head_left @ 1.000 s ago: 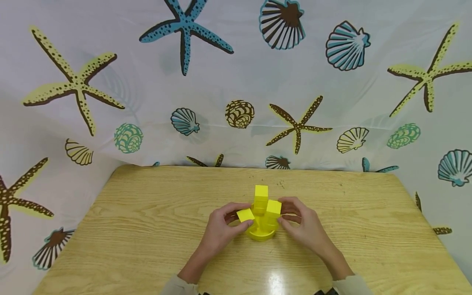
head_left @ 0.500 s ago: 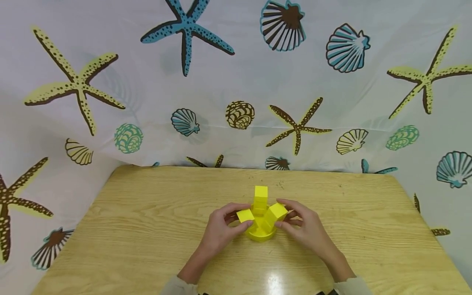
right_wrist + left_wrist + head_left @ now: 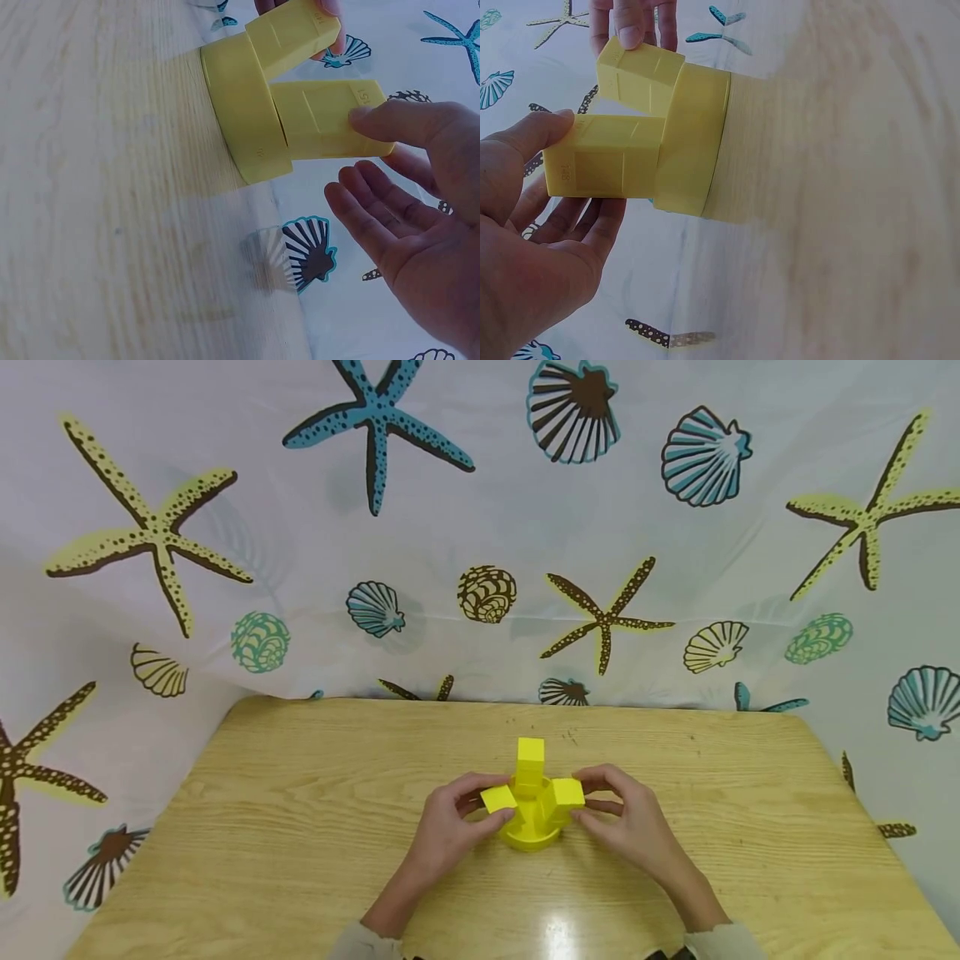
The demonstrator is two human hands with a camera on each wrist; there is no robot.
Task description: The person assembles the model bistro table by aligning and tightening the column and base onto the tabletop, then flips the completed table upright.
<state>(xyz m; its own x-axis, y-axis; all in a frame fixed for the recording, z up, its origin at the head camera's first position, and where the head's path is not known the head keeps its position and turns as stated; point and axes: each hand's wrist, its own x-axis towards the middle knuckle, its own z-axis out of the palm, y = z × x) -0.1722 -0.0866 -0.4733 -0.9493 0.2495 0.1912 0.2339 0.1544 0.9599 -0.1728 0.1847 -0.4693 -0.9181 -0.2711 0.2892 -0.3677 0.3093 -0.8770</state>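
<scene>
A round yellow holder point(image 3: 530, 842) stands on the table with three yellow square-ended blocks in it. My left hand point(image 3: 444, 831) pinches the left block point(image 3: 498, 798) between thumb and fingers near its top. On the other side, my right hand point(image 3: 636, 822) grips the right block point(image 3: 567, 793), which leans outward to the right. The back block point(image 3: 530, 750) stands upright, untouched. Up close in the left wrist view, the left block point(image 3: 604, 159) has its lower end inside the holder's rim. The right wrist view shows raised marks near the top of the right block point(image 3: 322, 116).
The wooden table point(image 3: 315, 827) stretches out to both sides of the holder. Behind it and along the sides hangs a pale cloth point(image 3: 450, 535) printed with starfish and shells.
The right block, upright a second ago, has turned and tipped outward, and my right hand has shifted slightly right with it. My left hand and the left block have stayed about where they were.
</scene>
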